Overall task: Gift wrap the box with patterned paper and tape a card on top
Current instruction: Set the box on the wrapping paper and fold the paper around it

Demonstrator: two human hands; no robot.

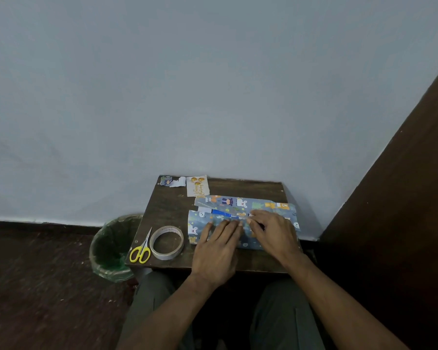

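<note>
Your left hand [216, 251] lies flat on the near flap of the patterned paper [240, 223], fingers straight and pointing toward 12 o'clock, pressing the flap down over the box [221, 212], of which only a blue strip shows in the gap between the two flaps. Your right hand [273, 232] sits just beside it at 3 o'clock, its fingers bent inward toward the seam; whether they pinch the paper's edge or only press on it, you cannot tell from here. The half-wrapped box rests on the right half of the small dark wooden table [170, 205], its far flap folded toward the seam from 12 o'clock. The card [197, 186], white with gold balloons and lettering, lies at 11 o'clock from the box, near the table's far edge, apart from the paper. Further toward 9 o'clock from the card sits a paper scrap [171, 181]. The tape roll [166, 242] lies flat at 9 o'clock from your left hand, with the yellow-handled scissors [141, 248] just beside it on its 9 o'clock side. A green-lined bin [111, 246] stands on the floor left of the table.
</note>
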